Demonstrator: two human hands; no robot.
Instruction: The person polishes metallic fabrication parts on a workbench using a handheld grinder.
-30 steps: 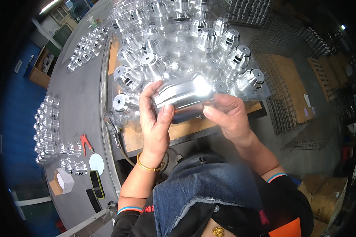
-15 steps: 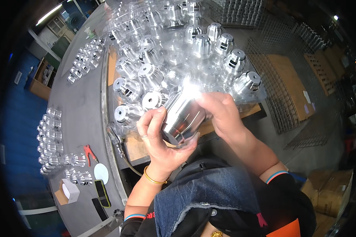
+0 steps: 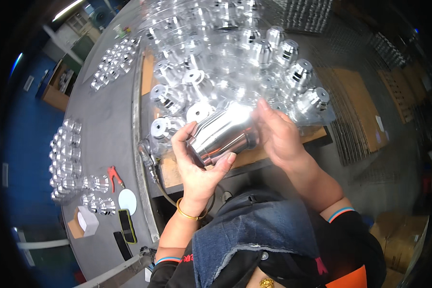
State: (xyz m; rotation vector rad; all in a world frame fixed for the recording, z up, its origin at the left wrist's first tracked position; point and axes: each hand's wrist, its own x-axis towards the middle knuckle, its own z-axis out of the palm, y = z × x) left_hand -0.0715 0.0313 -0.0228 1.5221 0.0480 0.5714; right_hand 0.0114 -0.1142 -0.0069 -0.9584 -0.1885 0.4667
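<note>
My left hand (image 3: 199, 168) is closed around a shiny silver cup-shaped metal part (image 3: 225, 132), thumb along its near side and fingers behind the left end. The part lies tilted, its right end higher, with a bright glare on the upper side. By that right end is my right hand (image 3: 281, 137), fingers stretched out and not wrapped around the part; whether it touches the surface I cannot tell. Just beyond my hands, similar silver parts stand in a clear plastic tray (image 3: 269, 86), among them one part (image 3: 199, 113) directly behind the held one.
On the grey bench (image 3: 105, 144) at left are groups of silver parts (image 3: 65, 161), a red-handled air gun (image 3: 114, 177), a pale round disc (image 3: 127, 201), a phone (image 3: 126, 225) and a small white box (image 3: 85, 222). Wire racks (image 3: 350, 139) and cardboard boxes (image 3: 398, 235) are at right.
The metal part has turned closer to level in my left hand. My right hand has moved from gripping its upper end to beside it, fingers straightened. The whole view has shifted slightly.
</note>
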